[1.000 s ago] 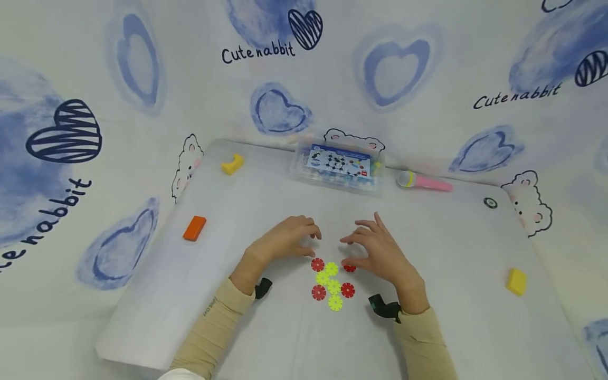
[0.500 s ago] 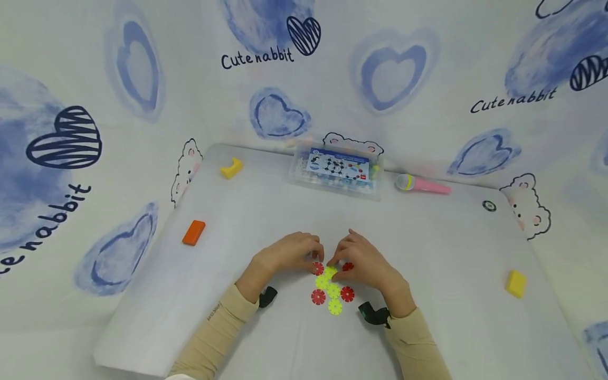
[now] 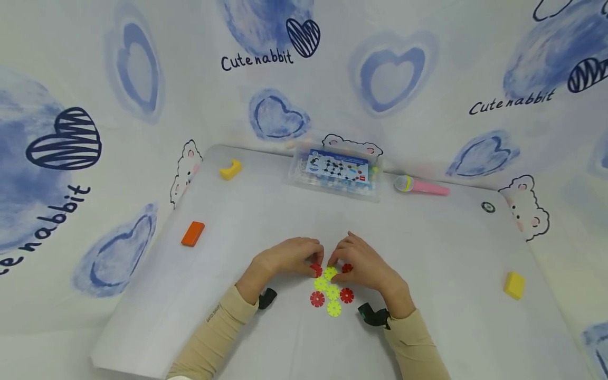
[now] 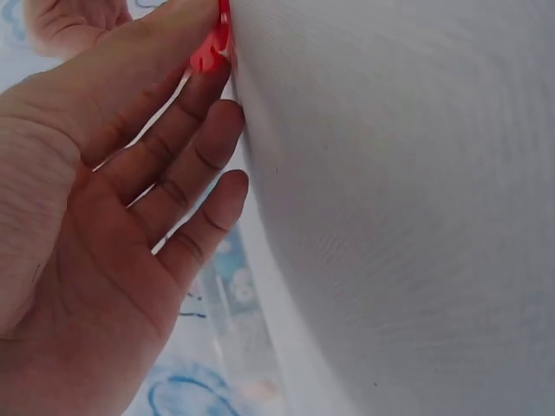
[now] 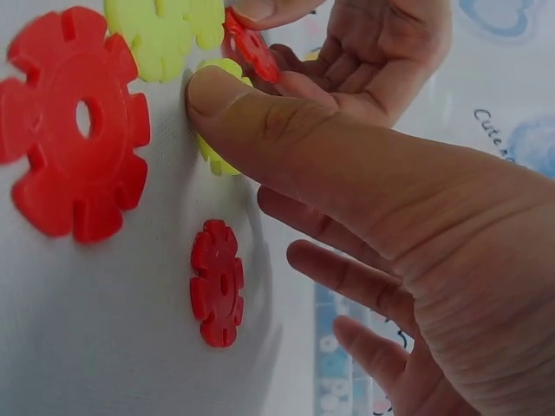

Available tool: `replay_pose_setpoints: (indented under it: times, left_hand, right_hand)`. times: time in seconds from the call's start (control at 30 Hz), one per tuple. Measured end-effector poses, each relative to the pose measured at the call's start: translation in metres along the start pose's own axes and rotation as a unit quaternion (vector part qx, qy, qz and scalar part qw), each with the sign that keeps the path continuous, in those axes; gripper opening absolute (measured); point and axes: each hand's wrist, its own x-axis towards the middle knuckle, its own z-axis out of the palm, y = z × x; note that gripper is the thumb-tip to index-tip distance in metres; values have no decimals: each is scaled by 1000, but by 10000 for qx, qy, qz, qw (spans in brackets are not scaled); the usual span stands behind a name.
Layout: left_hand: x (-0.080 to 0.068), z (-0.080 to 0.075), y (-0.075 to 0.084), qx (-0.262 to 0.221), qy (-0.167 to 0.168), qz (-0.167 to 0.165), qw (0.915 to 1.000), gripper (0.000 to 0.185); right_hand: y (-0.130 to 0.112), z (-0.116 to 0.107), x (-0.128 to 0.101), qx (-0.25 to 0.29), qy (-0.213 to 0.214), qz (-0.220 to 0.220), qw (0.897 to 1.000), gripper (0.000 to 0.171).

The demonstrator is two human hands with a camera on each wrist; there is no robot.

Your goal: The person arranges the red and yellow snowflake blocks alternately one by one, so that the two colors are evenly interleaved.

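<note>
A flat cluster of red and yellow snowflake discs [image 3: 332,291] lies on the white table [image 3: 266,211] just in front of me. My left hand [image 3: 315,261] pinches the top-left red disc [image 3: 316,269] between thumb and forefinger, tilted up on edge; it shows as the red disc [image 4: 212,43] in the left wrist view. My right hand [image 3: 334,262] holds the neighbouring yellow disc [image 5: 214,158] down under its thumb; the forefinger tip is hidden. The held red disc [image 5: 251,43] touches that yellow one. A loose red disc [image 5: 217,282] lies under the right palm.
At the back stand a clear box with a blue label [image 3: 337,171] and a pink toy microphone [image 3: 420,184]. A yellow curved block [image 3: 230,170] and an orange block [image 3: 192,234] lie left; a yellow block [image 3: 514,285] and a small black ring [image 3: 487,207] lie right.
Both hands drew toward me and closed together over the top of the disc cluster. The left took hold of the red disc and the right thumb settled on the yellow one.
</note>
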Motion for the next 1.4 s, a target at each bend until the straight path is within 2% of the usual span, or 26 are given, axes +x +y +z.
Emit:
replay_pose_setpoints:
  times: [0.13, 0.23, 0.4, 0.57, 0.7, 0.87, 0.97, 1.17, 1.4]
  left_hand:
    - [1, -1, -3, -217, 34, 62, 9997, 17]
    - [2, -6, -14, -601, 219, 100, 9979, 14]
    - [6, -23, -46, -1302, 784, 40, 9884, 11]
    - [10, -49, -82, -1612, 1244, -381, 9783, 6]
    - [13, -66, -106, -1485, 1460, -674, 9758, 5]
    - [8, -74, -123, -1317, 1317, -801, 9792, 6]
    - [2, -77, -129, -1218, 1300, -897, 9799, 5]
    - [-10, -86, -138, -1068, 1548, -1123, 9757, 5]
    - [-8, -89, -142, -809, 1731, -1100, 9754, 6]
  right_hand:
    - [2, 0, -2, -66, 34, 80, 9999, 28]
    - [4, -2, -4, -107, 8, 158, 9998, 27]
    - [6, -7, -6, 101, -104, 411, 9990, 21]
    - [6, -10, -7, 617, -164, 470, 9969, 17]
    - [6, -7, -7, 955, -146, 377, 9946, 17]
    - [5, -2, -4, 1037, -176, 212, 9942, 19]
    - [3, -2, -2, 934, -191, 95, 9954, 20]
    - [3, -3, -2, 855, -173, 103, 9961, 20]
    - [4, -7, -1, 892, -125, -15, 9959, 20]
